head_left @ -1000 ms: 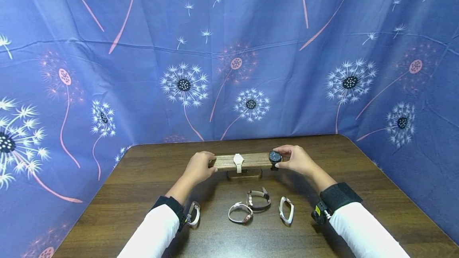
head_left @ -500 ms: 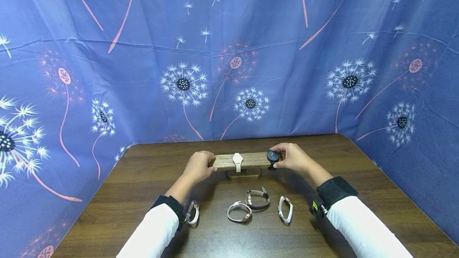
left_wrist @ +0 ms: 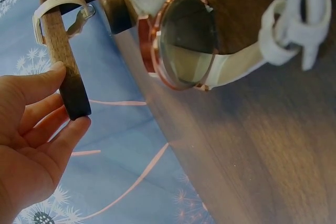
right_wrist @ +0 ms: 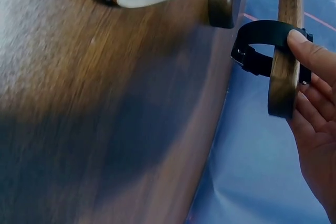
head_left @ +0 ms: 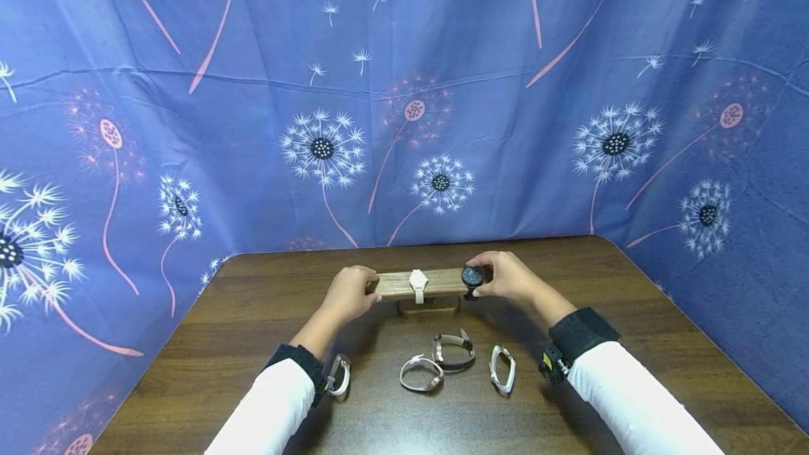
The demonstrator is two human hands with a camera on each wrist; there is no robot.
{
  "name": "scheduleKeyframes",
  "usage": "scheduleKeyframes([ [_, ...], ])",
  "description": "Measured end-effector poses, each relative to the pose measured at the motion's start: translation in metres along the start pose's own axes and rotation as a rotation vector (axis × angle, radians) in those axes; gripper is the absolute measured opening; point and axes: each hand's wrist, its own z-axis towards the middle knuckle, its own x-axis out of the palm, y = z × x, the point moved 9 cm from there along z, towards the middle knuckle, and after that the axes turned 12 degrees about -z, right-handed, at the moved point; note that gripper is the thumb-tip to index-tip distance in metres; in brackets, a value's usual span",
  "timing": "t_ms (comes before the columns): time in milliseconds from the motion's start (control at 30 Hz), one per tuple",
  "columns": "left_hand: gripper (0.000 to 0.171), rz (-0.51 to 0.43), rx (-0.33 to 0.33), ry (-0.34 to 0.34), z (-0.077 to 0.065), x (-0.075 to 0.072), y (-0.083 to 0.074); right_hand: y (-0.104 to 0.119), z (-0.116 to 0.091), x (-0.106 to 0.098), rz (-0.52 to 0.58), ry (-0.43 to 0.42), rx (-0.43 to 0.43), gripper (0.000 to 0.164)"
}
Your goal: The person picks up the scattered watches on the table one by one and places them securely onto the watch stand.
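Well, watch [head_left: 471, 280] (dial [head_left: 472, 274] illegible) in right hand [head_left: 509, 277].

Six watches are in the scene. Two are on the single bar [head_left: 393, 285] of one wooden watch stand [head_left: 430, 308] at the far side: one white watch [head_left: 418, 279] and, to its right, one black watch [head_left: 472, 275]. The other four are nearer, on the one worktop [head_left: 234, 343]. Three of these have white straps: one left watch [head_left: 344, 383], one middle watch [head_left: 435, 383] and one right watch [head_left: 509, 378]; the fourth is one dark-strapped watch [head_left: 463, 365]. One person shows two hands, one left hand [head_left: 347, 293] and one right hand [head_left: 508, 277], with two black cuffs [head_left: 583, 333] and two white sleeves [head_left: 640, 399]. One blue dandelion-print cloth [head_left: 505, 139] hangs behind.
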Motion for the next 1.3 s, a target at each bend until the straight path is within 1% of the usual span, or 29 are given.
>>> scheduleKeyframes([
  [300, 0.033, -0.001, 0.002, -0.005, 0.000, 0.000, 0.000, 0.013, 0.004, 0.001, -0.032, -0.005, -0.023, 0.052],
  [567, 0.033, 0.002, 0.004, 0.006, 0.000, 0.001, -0.001, 0.026, 0.012, 0.008, -0.023, -0.014, -0.063, 0.053],
  [833, 0.033, 0.001, 0.003, -0.009, 0.000, -0.001, -0.001, 0.042, 0.021, 0.014, -0.017, -0.016, -0.098, 0.052],
  [1300, 0.033, 0.009, 0.009, -0.012, 0.000, -0.002, -0.001, 0.049, 0.031, 0.022, -0.052, 0.012, -0.074, 0.051],
])
